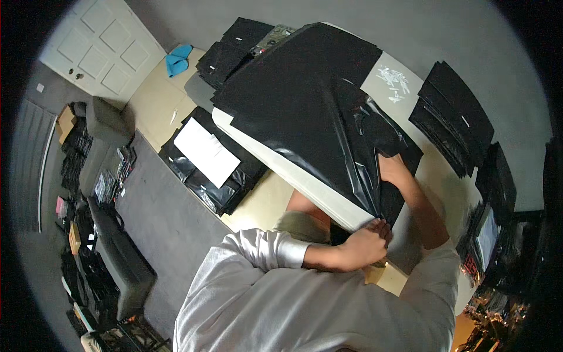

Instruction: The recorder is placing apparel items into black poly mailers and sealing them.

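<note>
Glossy black plastic sheeting, seemingly a bag, spreads creased over flat black material on a white table. At the table's near edge, my left hand grips the gathered corner of the plastic in a closed fist. My right hand reaches into or under the plastic farther up on the right. Its fingers are hidden there, so their grip does not show. Matte black panels lie across the far part of the table.
Small white strips lie scattered on the tabletop. Stacked black panels stand at the right, others at the far left. On the floor, white paper tops a black pile. A blue cloth lies by the door.
</note>
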Available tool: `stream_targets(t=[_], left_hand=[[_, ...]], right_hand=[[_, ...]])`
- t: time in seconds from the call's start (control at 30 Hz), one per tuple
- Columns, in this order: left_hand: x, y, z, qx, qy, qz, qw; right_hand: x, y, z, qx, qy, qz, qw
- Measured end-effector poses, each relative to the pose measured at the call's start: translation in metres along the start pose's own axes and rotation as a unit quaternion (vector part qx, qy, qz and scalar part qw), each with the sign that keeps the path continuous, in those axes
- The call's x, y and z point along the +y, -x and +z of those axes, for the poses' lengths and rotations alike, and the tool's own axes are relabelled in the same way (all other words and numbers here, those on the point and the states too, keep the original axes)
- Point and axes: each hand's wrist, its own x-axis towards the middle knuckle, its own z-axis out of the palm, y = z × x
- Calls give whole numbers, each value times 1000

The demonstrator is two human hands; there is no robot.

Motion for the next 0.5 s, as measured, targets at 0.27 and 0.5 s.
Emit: stream_targets(t=[0.27,0.5], left_hand=[[-2,-12,-33,-117,43,-3,992],[5,-2,7,-48,29,-19,998]], right_hand=[[25,-17,17,4,-41,-11,999],[45,-27,27,24,-40,-23,999]])
